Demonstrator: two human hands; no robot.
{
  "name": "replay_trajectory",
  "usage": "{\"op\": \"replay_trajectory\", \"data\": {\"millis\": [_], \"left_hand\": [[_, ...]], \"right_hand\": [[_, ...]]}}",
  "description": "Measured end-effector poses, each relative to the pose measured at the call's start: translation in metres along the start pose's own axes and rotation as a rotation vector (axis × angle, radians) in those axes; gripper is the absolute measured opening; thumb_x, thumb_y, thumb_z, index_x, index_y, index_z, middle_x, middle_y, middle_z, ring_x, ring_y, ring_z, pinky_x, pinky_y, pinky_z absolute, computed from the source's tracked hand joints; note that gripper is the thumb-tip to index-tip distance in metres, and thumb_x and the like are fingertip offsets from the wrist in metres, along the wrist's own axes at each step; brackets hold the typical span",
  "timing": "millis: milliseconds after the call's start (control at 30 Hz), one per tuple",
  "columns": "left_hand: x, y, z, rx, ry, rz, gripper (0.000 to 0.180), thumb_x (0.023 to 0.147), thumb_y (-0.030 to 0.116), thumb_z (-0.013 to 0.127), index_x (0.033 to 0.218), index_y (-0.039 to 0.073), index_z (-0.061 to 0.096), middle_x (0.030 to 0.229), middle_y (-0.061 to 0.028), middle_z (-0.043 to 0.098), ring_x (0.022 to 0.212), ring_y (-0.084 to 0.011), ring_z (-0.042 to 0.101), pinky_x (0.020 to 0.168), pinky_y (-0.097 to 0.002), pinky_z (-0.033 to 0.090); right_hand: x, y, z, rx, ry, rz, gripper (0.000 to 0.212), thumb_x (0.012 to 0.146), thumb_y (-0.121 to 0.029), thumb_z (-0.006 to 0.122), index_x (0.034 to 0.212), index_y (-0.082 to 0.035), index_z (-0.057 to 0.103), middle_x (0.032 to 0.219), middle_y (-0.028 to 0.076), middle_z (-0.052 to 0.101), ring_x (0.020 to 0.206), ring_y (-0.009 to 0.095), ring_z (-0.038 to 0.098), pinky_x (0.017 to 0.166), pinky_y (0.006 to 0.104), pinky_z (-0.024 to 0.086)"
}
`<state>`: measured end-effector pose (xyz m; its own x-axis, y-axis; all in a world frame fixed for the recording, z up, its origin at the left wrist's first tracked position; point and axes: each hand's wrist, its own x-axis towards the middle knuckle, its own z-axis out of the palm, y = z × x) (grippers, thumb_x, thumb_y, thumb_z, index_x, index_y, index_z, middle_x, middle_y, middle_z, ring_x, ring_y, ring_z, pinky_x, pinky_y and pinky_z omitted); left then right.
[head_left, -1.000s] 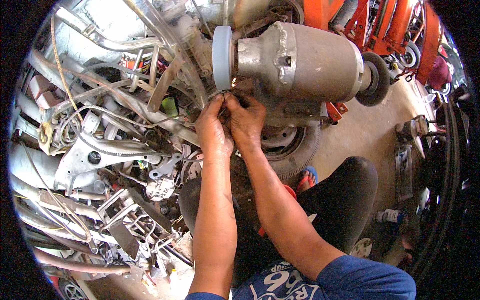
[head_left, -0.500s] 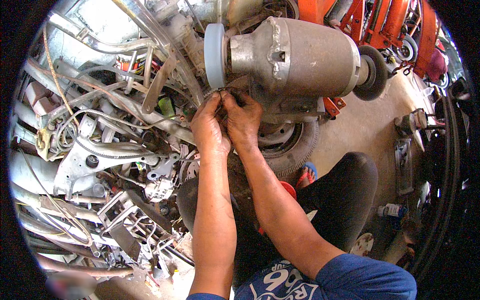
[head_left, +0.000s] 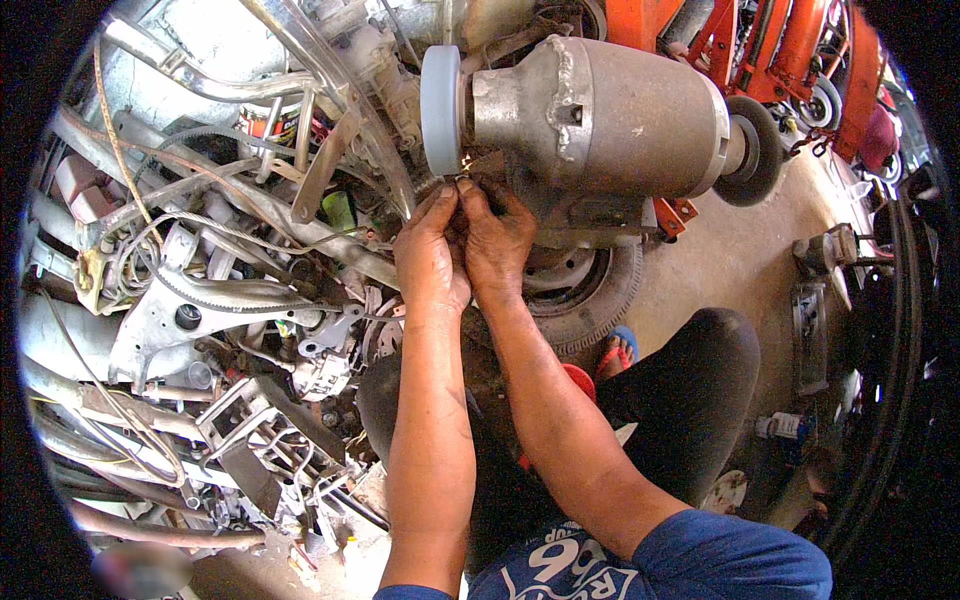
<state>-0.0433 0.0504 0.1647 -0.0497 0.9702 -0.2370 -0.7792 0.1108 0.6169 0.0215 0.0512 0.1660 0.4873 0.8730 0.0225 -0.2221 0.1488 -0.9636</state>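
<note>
A bench grinder (head_left: 640, 115) with a worn grey metal body stands in front of me. On its left end is a pale blue-grey grinding wheel (head_left: 438, 115), and on its right end a dark round wheel (head_left: 766, 150). My left hand (head_left: 428, 260) and my right hand (head_left: 498, 245) are side by side just below the grinding wheel, fingers closed in a pinch. Both thumbs point up toward the wheel's lower edge. Whatever they pinch is small and hidden by the fingers. Tiny bright sparks (head_left: 466, 160) show just above the fingertips.
Scrap metal parts, tubes and cables are heaped along the left, among them a silver control arm (head_left: 150, 335). A tyre (head_left: 618, 300) lies beneath the grinder. Orange metal frames (head_left: 858, 85) stand at the far right. A small bottle (head_left: 785, 426) is on the right, beyond my knee.
Sparks now show at the grinding wheel above my fingertips. Grinder and hands sit slightly farther right in the picture, as does most of the scene. Both hands keep their pinch.
</note>
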Motion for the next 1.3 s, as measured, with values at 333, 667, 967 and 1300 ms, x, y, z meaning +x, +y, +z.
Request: {"op": "replay_trajectory", "data": {"millis": [333,667,967,1300], "left_hand": [[0.003,0.001,-0.007,-0.014,0.042,0.021,0.027,0.094,0.007,0.070,0.117,-0.007,0.068,0.108,-0.0119,0.071,0.097,-0.0214,0.068,0.090,-0.0325,0.054],[-0.004,0.008,0.002,0.026,0.029,0.014,0.028,0.093,0.007,0.072,0.117,-0.007,0.069,0.108,-0.0126,0.072,0.095,-0.0214,0.068,0.090,-0.0324,0.053],[0.000,0.009,-0.003,0.048,0.103,0.043,0.026,0.093,0.009,0.072,0.114,-0.006,0.070,0.107,-0.0126,0.072,0.096,-0.0217,0.068,0.091,-0.0322,0.053],[0.001,0.008,-0.002,0.085,0.119,0.041,0.027,0.093,0.008,0.071,0.115,-0.006,0.070,0.110,-0.0131,0.072,0.099,-0.0211,0.067,0.093,-0.0322,0.052]], "right_hand": [[-0.003,0.004,0.002,0.003,-0.043,0.001,0.020,0.092,-0.016,0.071,0.103,0.000,0.075,0.101,0.010,0.075,0.092,0.020,0.067,0.086,0.0348,0.052],[-0.002,0.019,0.005,0.149,-0.022,0.075,0.026,0.093,-0.021,0.071,0.106,0.000,0.074,0.103,0.012,0.075,0.094,0.023,0.067,0.088,0.0357,0.051],[-0.003,0.019,0.012,0.048,-0.005,0.073,0.027,0.092,-0.022,0.070,0.104,0.002,0.073,0.103,0.014,0.075,0.094,0.025,0.068,0.089,0.0373,0.052],[-0.005,0.010,0.010,0.004,-0.022,0.021,0.025,0.092,-0.021,0.070,0.102,0.002,0.073,0.098,0.013,0.075,0.089,0.024,0.067,0.087,0.0369,0.052]]}}
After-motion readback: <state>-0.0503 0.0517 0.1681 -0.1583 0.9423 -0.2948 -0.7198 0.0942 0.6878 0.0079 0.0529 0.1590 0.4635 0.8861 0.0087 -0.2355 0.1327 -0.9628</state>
